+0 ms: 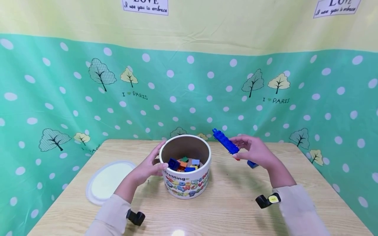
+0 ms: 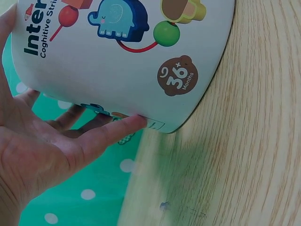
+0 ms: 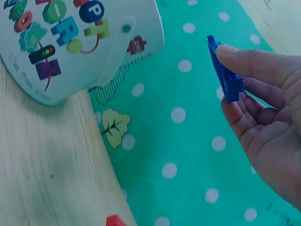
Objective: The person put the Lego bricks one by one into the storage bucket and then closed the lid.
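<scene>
A round white bucket (image 1: pixel 186 185) with printed letters stands on the table, several coloured building blocks (image 1: pixel 182 164) inside it. My left hand (image 1: pixel 146 168) holds the bucket by its left side, thumb near the front rim and fingers behind. In the left wrist view its fingers (image 2: pixel 113 134) touch the printed wall. Above the table, right of the bucket, my right hand (image 1: pixel 254 150) pinches a long blue plastic piece with bumpy edges (image 1: pixel 225 141). The right wrist view has this blue piece (image 3: pixel 226 75) between thumb and fingers.
A white round lid (image 1: pixel 110 180) lies on the table left of the bucket. Beneath the right hand lies a blue block (image 1: pixel 252 164). A red block (image 3: pixel 114 221) shows at the lower edge of the right wrist view. A patterned green cloth (image 1: pixel 195 95) hangs behind the table.
</scene>
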Demonstrator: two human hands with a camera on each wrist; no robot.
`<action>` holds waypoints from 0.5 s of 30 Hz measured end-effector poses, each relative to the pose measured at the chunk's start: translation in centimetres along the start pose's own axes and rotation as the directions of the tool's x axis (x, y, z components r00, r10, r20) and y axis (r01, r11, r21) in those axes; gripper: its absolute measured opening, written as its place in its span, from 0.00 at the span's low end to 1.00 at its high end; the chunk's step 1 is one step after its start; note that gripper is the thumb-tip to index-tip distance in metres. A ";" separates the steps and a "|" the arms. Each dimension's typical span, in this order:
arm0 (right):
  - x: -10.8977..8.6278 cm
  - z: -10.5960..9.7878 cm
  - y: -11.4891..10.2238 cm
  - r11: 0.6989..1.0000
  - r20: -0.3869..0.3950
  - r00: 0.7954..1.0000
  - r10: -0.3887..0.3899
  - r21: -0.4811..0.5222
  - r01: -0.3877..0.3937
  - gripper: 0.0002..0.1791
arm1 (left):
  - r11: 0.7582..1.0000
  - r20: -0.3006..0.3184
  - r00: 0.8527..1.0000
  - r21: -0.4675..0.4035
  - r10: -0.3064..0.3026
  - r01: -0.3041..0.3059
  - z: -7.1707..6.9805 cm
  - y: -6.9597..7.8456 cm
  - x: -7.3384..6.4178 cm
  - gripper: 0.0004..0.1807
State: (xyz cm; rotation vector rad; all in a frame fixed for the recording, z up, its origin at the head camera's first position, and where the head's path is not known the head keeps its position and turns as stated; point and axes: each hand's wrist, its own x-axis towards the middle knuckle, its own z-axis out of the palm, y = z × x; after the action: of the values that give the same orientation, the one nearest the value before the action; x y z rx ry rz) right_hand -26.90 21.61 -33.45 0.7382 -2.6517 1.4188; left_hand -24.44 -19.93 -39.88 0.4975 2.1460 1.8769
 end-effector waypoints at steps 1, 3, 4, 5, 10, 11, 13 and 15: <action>0.2 0.1 -0.2 1.000 0.010 1.000 -0.013 0.001 0.013 0.29 | 1.000 0.003 1.000 -0.002 -0.002 0.002 0.0 0.0 0.0 0.50; 0.6 0.4 -0.7 0.999 0.027 0.999 -0.032 -0.012 0.033 0.29 | 1.000 0.004 1.000 -0.002 -0.004 0.004 0.0 0.0 0.0 0.49; 0.9 0.5 -0.8 0.999 0.035 0.999 -0.039 -0.023 0.040 0.29 | 1.000 0.003 1.000 0.000 -0.004 0.004 0.0 0.0 0.0 0.49; 1.2 0.5 -1.1 0.998 0.042 0.998 -0.042 -0.035 0.044 0.29 | 1.000 0.002 1.000 0.002 -0.004 0.004 0.1 0.1 0.0 0.49; 2.6 0.8 -2.3 0.994 0.090 0.994 -0.058 -0.090 0.066 0.29 | 1.000 -0.001 1.000 0.004 0.001 -0.001 0.1 0.2 0.1 0.50; 2.8 0.8 -2.7 0.993 0.100 0.993 -0.060 -0.100 0.070 0.29 | 1.000 0.000 1.000 0.003 -0.001 0.001 0.1 0.2 0.1 0.50; 3.3 1.0 -3.3 0.991 0.121 0.991 -0.062 -0.110 0.075 0.29 | 1.000 0.001 1.000 0.000 -0.005 0.005 0.1 0.2 0.1 0.50; 3.7 1.1 -3.9 0.990 0.141 0.988 -0.056 -0.117 0.073 0.29 | 1.000 0.003 1.000 0.000 -0.006 0.007 0.1 0.1 0.1 0.51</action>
State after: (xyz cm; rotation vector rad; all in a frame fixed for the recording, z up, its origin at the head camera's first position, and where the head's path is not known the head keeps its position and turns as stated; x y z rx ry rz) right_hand -28.33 17.43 -30.10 0.9323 -2.7578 1.2193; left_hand -24.47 -19.84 -39.74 0.4920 2.1430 1.8722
